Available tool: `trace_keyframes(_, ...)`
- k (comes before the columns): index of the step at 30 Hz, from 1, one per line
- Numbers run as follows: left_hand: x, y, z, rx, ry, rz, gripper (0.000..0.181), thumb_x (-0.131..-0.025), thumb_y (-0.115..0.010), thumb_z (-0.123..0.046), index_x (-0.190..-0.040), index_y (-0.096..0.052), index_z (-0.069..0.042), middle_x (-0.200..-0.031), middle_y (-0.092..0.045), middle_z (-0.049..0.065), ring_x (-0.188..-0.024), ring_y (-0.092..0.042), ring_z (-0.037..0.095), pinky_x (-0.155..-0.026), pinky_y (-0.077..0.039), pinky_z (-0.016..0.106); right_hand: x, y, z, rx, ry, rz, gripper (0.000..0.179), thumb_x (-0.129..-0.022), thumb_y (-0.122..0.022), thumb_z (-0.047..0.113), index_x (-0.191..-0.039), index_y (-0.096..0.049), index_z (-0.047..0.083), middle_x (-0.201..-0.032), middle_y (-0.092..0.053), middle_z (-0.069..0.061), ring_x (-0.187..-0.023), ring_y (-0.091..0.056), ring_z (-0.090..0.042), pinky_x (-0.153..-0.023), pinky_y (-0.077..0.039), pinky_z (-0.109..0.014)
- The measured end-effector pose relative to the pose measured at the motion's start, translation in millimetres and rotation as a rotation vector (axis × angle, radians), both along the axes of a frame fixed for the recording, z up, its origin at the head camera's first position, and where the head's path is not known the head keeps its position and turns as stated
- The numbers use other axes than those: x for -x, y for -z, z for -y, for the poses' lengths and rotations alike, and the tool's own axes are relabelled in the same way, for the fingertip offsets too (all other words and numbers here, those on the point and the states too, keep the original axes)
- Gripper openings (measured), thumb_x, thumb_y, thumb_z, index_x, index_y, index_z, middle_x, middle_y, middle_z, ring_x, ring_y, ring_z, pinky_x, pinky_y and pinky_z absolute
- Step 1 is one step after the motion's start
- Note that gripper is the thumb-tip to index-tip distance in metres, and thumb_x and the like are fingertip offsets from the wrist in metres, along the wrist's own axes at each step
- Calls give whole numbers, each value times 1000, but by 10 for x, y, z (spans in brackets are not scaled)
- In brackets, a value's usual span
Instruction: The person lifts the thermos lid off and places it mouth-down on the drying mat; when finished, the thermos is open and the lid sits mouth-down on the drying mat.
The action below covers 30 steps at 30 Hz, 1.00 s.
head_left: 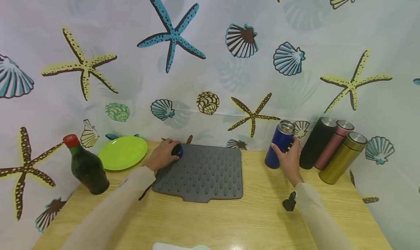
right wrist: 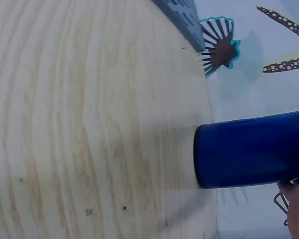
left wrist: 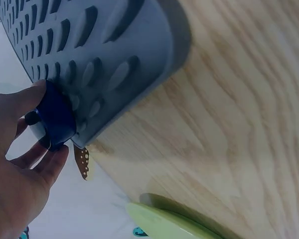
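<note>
My left hand [head_left: 160,156] pinches a dark blue bottle lid [head_left: 177,151] at the back left corner of a grey ridged drying mat [head_left: 200,173]. In the left wrist view the thumb and fingers curl round the rim of the lid [left wrist: 59,117], which stands on edge against the mat. My right hand [head_left: 289,159] grips a blue thermos bottle [head_left: 276,149] near the wall. The bottle stands upright, its steel mouth uncovered. Only its lower body [right wrist: 249,152] shows in the right wrist view, where most of the hand is cut off.
Black [head_left: 316,144], pink [head_left: 332,148] and gold thermos bottles [head_left: 341,160] stand at the right. A lime green plate [head_left: 123,153] and a dark bottle with a red cap [head_left: 88,170] are at the left. Something white [head_left: 177,247] lies at the front edge. A patterned curtain hangs behind.
</note>
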State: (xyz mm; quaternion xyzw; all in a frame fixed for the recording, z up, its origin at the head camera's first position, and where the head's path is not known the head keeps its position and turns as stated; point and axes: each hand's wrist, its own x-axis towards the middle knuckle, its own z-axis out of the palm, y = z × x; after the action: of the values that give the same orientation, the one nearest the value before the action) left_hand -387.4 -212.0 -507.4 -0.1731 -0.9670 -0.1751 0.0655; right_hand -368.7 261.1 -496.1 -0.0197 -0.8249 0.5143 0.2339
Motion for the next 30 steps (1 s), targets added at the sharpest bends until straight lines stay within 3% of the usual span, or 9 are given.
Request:
trace_keyframes(7,62,22,11,67,1,-49,53,-92,-80,-11,-139,-59,4,-126,-61,29,-117,-60,43,-103,-52,56,54,76,67,-28,-2,4,92,-99,-73,44,-163,-20,5,-156,-37,-25,-144,-42,-43,-115,-40,-62)
trace_keyframes(12,18,-22,-55,110,-12,-24,51,-91,-82,-11,-136,-63,4,-118,-64,26,-108,-63,41,-100,-54,55,35,137,86,-51,36,-17,93,-98,-73,43,-164,-21,4,-155,-39,-25,-143,-43,-43,-114,-41,-63)
trace_keyframes(16,30,-104,-172,140,-11,11,50,-91,-82,-10,-136,-64,4,-115,-65,25,-106,-64,39,-99,-55,53,59,170,74,-51,82,-90,92,-97,-76,42,-163,-24,5,-151,-42,-25,-139,-47,-42,-111,-43,-63)
trace_keyframes(19,50,-168,-243,170,-7,14,49,-90,-82,-8,-134,-64,5,-114,-65,26,-104,-65,40,-97,-56,53,85,175,75,-48,107,-127,91,-97,-76,42,-163,-25,5,-150,-42,-25,-138,-48,-44,-110,-44,-64)
trace_keyframes(22,56,-162,-250,192,0,-2,50,-89,-82,-7,-134,-63,4,-115,-65,27,-105,-65,42,-95,-57,53,91,199,97,-42,122,-128,92,-96,-76,43,-163,-25,4,-150,-43,-26,-137,-48,-44,-110,-44,-65)
trace_keyframes(26,79,-83,-232,147,9,-21,51,-91,-81,-8,-137,-62,2,-122,-62,28,-110,-63,43,-97,-55,55,90,253,111,-34,131,-105,95,-96,-76,45,-163,-25,3,-149,-43,-26,-138,-48,-44,-110,-44,-65)
trace_keyframes(30,140,-41,-283,76,7,20,51,-93,-79,-8,-140,-61,2,-132,-60,29,-119,-60,46,-103,-52,58,107,267,88,-37,127,-90,96,-96,-75,47,-164,-23,3,-151,-41,-26,-140,-46,-44,-111,-43,-65)
